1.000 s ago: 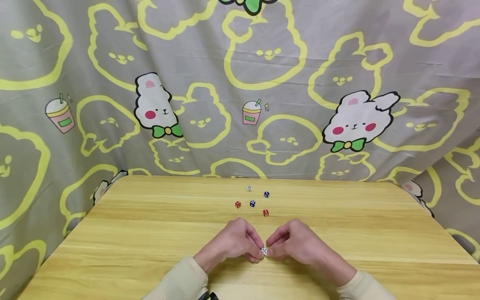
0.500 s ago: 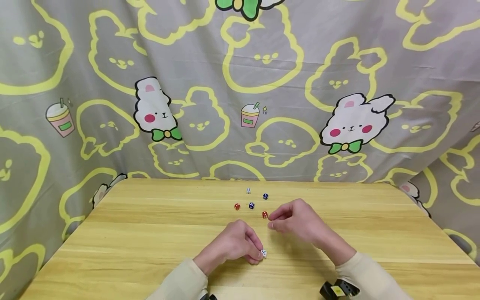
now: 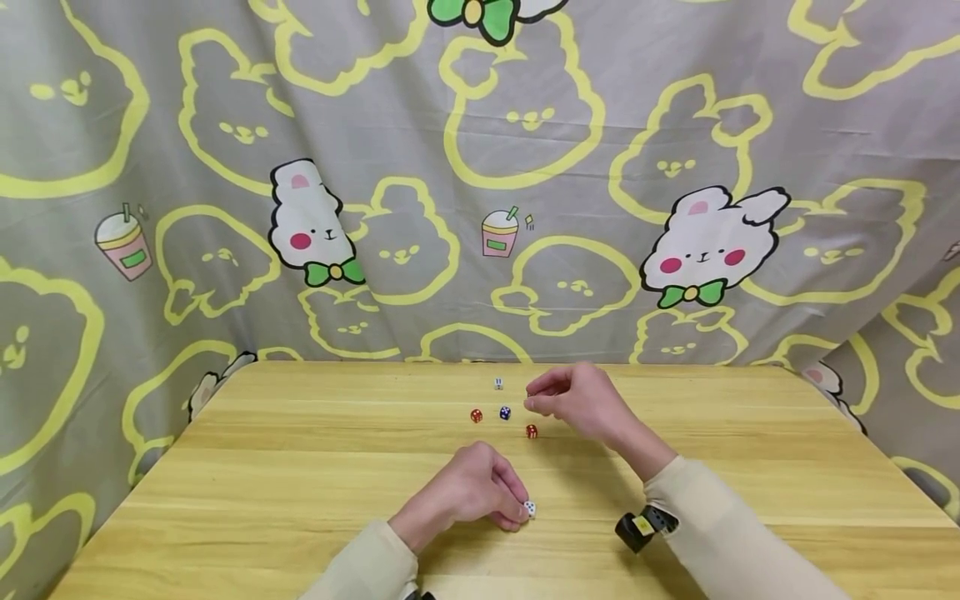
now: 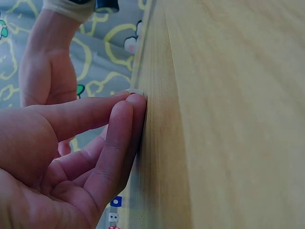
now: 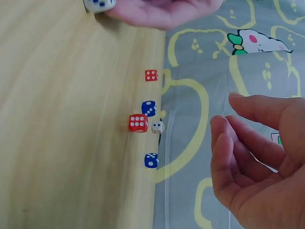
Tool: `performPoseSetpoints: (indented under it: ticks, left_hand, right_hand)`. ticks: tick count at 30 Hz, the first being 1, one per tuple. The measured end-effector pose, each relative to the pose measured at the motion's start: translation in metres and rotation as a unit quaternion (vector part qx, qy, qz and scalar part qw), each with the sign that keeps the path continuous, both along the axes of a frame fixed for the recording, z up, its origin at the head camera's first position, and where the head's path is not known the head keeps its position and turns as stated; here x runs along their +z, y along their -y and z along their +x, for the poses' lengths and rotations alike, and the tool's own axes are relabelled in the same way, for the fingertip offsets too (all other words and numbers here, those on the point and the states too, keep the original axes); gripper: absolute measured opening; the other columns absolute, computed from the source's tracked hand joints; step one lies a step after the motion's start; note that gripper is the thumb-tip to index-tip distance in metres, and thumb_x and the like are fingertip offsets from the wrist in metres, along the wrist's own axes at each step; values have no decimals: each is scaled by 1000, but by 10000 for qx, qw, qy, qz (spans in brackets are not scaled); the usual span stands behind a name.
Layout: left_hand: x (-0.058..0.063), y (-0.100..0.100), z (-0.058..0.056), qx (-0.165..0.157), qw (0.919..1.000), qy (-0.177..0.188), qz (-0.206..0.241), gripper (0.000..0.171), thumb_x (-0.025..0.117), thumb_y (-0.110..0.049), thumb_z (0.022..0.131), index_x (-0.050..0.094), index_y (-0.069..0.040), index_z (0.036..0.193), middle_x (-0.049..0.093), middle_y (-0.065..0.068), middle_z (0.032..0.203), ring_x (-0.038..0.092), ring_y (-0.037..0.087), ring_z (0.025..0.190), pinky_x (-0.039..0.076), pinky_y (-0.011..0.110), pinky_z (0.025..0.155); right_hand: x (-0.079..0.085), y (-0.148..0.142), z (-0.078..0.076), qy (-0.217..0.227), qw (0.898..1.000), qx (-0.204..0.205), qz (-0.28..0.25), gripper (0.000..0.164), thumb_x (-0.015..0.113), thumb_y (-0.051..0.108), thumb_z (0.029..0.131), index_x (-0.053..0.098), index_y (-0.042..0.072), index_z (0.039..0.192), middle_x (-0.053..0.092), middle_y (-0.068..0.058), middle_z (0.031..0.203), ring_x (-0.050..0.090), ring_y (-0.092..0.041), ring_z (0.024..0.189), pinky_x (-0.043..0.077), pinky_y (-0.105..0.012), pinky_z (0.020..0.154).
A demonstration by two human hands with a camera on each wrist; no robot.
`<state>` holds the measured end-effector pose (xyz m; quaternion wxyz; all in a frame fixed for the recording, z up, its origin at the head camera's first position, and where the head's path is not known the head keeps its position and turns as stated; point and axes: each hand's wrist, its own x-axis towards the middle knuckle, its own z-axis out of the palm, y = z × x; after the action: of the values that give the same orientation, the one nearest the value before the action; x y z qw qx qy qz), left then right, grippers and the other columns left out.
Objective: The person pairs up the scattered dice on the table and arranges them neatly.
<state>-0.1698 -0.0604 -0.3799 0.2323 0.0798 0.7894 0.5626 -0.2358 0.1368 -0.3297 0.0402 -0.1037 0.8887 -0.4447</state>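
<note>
Left hand (image 3: 474,490) pinches white die (image 3: 530,510) — your parted, empty right hand (image 3: 583,406), if hasty, may push blue die (image 5: 151,161) off the desk's far edge (image 3: 375,372).

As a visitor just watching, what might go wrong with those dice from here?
The near white die might slip, since only the left hand's fingertips hold it. The right hand hangs close above scattered dice, so it could brush the near red die or nudge the rightmost blue die.
</note>
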Motion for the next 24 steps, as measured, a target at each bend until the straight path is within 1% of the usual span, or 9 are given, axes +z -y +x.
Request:
performPoseSetpoints:
  ticks: [4, 10, 17, 19, 24]
  left_hand:
    - [-1, 0, 0, -25, 10000, -35, 3, 12, 82, 14, 80, 75, 5, 84, 78, 18, 76, 76, 21, 64, 65, 35, 64]
    - [-1, 0, -1, -23, 10000, -26, -24, 12, 82, 14, 80, 74, 5, 83, 78, 18, 75, 76, 21, 64, 65, 35, 64]
    - [-1, 0, 0, -35, 10000, -8, -11, 12, 82, 14, 80, 74, 5, 83, 78, 18, 76, 76, 20, 63, 65, 35, 64]
    - [-2, 0, 0, -38, 10000, 11, -6, 12, 82, 14, 80, 75, 5, 83, 78, 18, 75, 75, 20, 63, 65, 35, 64]
    - [-2, 0, 0, -40, 10000, 10, 3, 12, 82, 14, 80, 75, 5, 83, 78, 18, 75, 75, 20, 63, 65, 35, 64]
  right_hand:
    - [1, 3, -10, -224, 9997, -63, 126, 19, 82, 24, 94, 82, 12, 108, 81, -2, 95, 71, -16, 87, 54, -29, 73]
    - [-1, 7, -22, -361, 9993, -32, 88, 21, 82, 22, 94, 82, 8, 109, 81, -3, 94, 75, -22, 90, 53, -28, 73]
    - [-6, 15, -32, -469, 9989, -61, 58, 21, 82, 22, 93, 82, 8, 110, 81, -4, 97, 72, -14, 85, 54, -28, 73]
    - [-8, 18, -35, -473, 9988, -85, 57, 21, 82, 22, 93, 82, 8, 109, 81, -4, 98, 71, -14, 85, 54, -28, 73]
    - [-13, 23, -41, -582, 9982, -136, 78, 15, 84, 20, 92, 83, 10, 103, 81, -5, 97, 72, -15, 85, 54, -27, 72]
